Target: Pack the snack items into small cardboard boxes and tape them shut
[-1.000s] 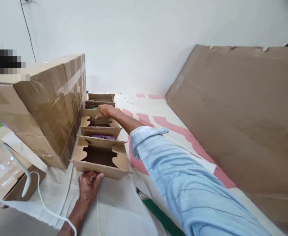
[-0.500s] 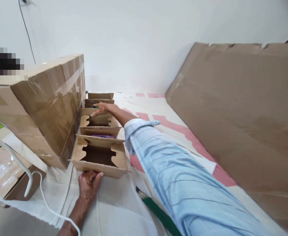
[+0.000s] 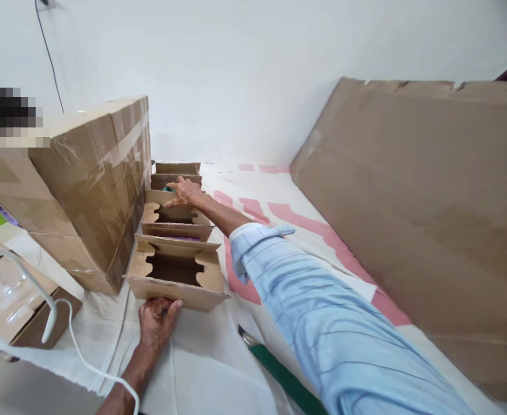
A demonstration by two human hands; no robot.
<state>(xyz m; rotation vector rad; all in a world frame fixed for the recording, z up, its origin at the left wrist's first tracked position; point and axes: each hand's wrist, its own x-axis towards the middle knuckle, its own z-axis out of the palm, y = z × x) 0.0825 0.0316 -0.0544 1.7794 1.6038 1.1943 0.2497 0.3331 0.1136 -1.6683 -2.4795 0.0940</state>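
1. From my remote feed, the brown cardboard panel (image 3: pixel 421 219) is the largest thing, leaning at 3 o'clock much as it stood half a second ago.
2. At 9 o'clock I have the taped carton stack (image 3: pixel 101 190), just beside the row of open boxes and practically unchanged.
3. The striped blue sleeve (image 3: pixel 322 323) runs in from 5 o'clock; its rolled cuff sits slightly farther toward 3 o'clock than in the previous frame.
4. The front box (image 3: pixel 175 294) stands open-topped on white cloth (image 3: pixel 210 357) at 8 o'clock, its rear flap now a touch nearer the box behind.
5. That second box (image 3: pixel 175 231), also open, lies at 9 o'clock, with more boxes beyond it toward the wall.
6. I see the right hand (image 3: pixel 186 193) at 9 o'clock over the second box's rear flap, open, thumb and fingers parted; it has shifted slightly toward 3 o'clock.
7. The left hand (image 3: pixel 158 323), between 7 and 8 o'clock, touches the front box's near face, fingers curled, in the same place as before; I cannot tell whether it grips.
8. The green-handled cutter (image 3: pixel 281 374) lies near 6 o'clock, well apart from both hands.
9. Between the first two boxes, the purple patch (image 3: pixel 184 238) has thinned to a sliver; a second ago I saw more of it.
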